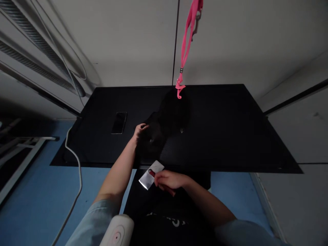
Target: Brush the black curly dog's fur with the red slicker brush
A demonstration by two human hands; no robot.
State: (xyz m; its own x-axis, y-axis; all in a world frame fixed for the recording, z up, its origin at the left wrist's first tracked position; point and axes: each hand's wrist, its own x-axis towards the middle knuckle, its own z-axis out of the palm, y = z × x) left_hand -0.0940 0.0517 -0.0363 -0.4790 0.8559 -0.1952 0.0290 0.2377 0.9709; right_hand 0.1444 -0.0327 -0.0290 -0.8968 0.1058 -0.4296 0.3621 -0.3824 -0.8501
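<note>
A black dog, its outline mostly lost against the dark surface, is on the black table. My left hand is closed at the left side of its dark fur, fingers curled in; the fingertips are partly hidden. In front of the near table edge, my right hand grips the reddish handle of a slicker brush. Its flat silver head points to the upper left, lying beside the hand. The bristle side is out of sight.
A phone lies on the table's left part. From above hangs a pink loop with a metal clip. Ribbed hoses are at upper left; a pale cable runs down the left. A white device is near my left arm.
</note>
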